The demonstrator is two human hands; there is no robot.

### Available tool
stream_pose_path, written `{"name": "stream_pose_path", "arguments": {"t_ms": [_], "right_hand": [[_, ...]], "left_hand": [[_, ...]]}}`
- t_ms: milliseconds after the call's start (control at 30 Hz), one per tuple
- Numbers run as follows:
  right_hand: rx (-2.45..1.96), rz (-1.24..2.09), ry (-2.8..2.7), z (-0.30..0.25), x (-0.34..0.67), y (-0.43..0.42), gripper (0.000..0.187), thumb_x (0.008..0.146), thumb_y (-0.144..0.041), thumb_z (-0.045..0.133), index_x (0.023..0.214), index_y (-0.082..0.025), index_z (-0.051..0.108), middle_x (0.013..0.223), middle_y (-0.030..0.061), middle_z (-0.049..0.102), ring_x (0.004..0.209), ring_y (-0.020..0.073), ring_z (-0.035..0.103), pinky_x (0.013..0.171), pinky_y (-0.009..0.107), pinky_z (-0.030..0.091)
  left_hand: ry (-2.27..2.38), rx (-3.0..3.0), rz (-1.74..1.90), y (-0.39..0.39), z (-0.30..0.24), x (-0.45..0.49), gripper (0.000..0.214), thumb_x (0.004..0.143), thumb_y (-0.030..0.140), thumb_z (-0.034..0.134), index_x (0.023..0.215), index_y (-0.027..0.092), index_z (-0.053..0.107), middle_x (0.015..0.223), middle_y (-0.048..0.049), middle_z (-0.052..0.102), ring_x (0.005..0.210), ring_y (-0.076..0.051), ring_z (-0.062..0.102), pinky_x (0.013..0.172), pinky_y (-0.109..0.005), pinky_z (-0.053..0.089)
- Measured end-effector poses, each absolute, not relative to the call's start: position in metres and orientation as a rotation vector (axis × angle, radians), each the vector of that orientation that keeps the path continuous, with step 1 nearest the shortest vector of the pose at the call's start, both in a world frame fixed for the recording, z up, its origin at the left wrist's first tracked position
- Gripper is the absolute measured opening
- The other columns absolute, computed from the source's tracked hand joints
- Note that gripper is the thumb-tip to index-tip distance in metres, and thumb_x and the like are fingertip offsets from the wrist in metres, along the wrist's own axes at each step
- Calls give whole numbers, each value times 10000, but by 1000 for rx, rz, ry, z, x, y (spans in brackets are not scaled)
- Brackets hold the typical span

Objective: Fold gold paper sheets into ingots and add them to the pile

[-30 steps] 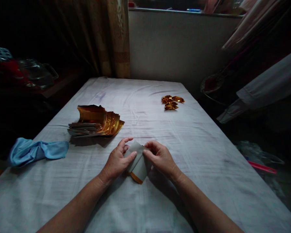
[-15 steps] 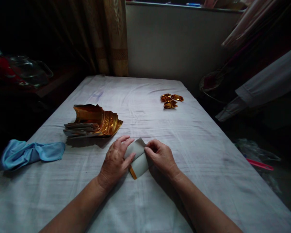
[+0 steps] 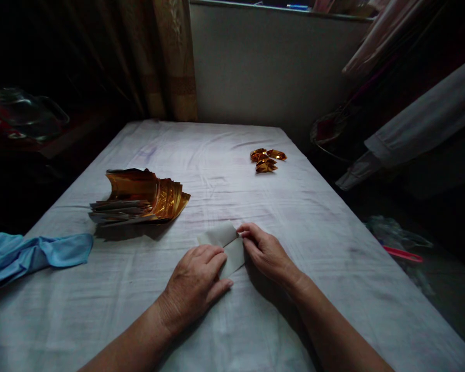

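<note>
I see matt grey paper [image 3: 234, 254] near, glossy gold paper stack [image 3: 137, 186] left, creased white cloth [image 3: 318, 248] beneath.

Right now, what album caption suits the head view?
Left hand and right hand on pale folded paper, gold sheets beyond.

Likely home: patterned curtain [image 3: 174, 62], hanging clothes [image 3: 422, 113], cloth-covered table [image 3: 313, 227], 1 clear jug [image 3: 27, 113].

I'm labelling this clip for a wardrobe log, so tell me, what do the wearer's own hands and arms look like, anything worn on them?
Both the left hand and the right hand are ungloved. The forearms are bare as far as the picture shows, with no sleeve, watch or bracelet visible. I see no rings, though some fingers are partly hidden.
</note>
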State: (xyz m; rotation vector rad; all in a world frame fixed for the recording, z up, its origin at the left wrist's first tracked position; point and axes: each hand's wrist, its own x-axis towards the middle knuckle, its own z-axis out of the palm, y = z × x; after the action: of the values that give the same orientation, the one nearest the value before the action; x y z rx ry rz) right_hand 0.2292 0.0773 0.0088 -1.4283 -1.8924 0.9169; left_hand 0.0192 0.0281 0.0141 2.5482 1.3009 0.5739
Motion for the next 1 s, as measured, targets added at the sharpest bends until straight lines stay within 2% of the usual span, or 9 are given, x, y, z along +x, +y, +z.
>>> {"name": "stream_pose_path", "arguments": {"t_ms": [100,200,367,500,867,1000], "right_hand": [[-1278,946,-1946,5,245,72,435,819,-90,443,1198,-241,595,1023,28,728,903,169,681,819,300,534],[-1117,752,-2093,-2,254,70,535,749,-7,436,1194,-245,614,1109,48,700,1022,179,650,905,328,527],[-1040,407,-2272,-7,253,74,408,815,-57,542,1162,-235,663,1077,82,674,975,209,629,849,348,546],[-1082,230,-2357,-4,251,75,322,842,-152,633,1151,-218,693,1154,121,645,1031,252,608,879,410,539],[-1166,198,-2434,-2,248,72,415,862,-223,668,1277,-215,652,1230,145,625,1120,287,571,928,449,493],[-1160,188,-2454,0,247,72,379,854,-236,688,1233,-229,681,1282,148,610,1173,309,549,957,469,467]], "left_hand": [[1337,2559,565,26,13,20,357,801,323,777,1090,196,611,1218,-98,667,1128,-295,620,986,-460,508],[1363,2578,557,25,12,21,408,765,317,813,1096,201,605,1258,-109,653,1149,-312,615,989,-479,513],[1369,2593,549,26,13,22,423,746,301,826,1089,199,600,1280,-110,651,1136,-319,624,970,-494,526],[1361,2616,568,26,13,21,405,764,275,801,1101,198,590,1285,-107,657,1133,-317,627,969,-488,525],[1340,2621,618,27,13,21,320,830,240,679,1135,170,612,1249,-108,680,1124,-294,632,971,-467,527],[1337,2635,647,27,12,21,315,860,219,612,1171,167,622,1247,-102,681,1131,-289,627,986,-473,515]]}}
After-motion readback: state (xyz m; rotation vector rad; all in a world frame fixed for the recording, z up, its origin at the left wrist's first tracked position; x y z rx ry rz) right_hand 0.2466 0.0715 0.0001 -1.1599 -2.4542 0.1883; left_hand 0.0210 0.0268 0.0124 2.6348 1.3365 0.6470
